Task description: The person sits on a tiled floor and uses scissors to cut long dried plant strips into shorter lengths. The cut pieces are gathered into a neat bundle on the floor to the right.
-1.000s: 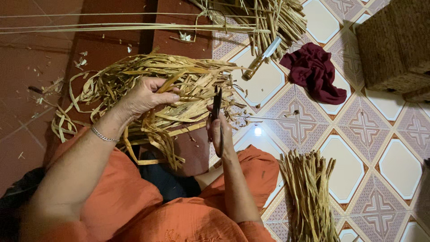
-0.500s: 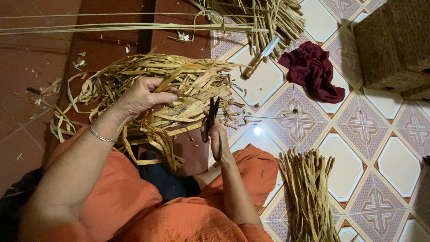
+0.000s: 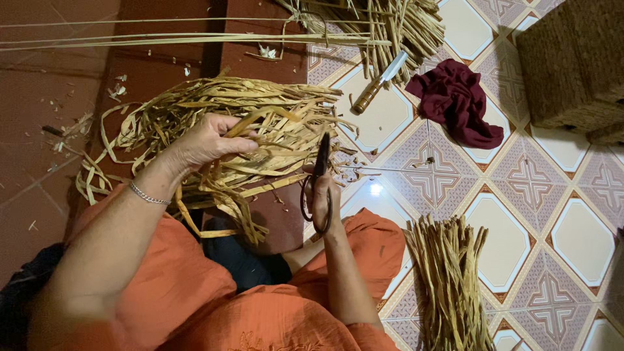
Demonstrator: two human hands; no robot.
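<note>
Gripping a tangle of dried straw-coloured strips (image 3: 227, 140) in the left hand (image 3: 205, 140), fingers closed over the top, a seated person in orange trims with dark scissors (image 3: 318, 179).

Right hand (image 3: 325, 201) is curled through the scissor handles, blades nearly closed and pointing up at the tangle's edge on the floor ahead of the knees. It looks like mid-trimming; feeding the next strip between the blades seems needed. Nearby lie a knife (image 3: 380, 81), a maroon cloth (image 3: 455, 101) and a tidy cut bundle (image 3: 448, 279).
</note>
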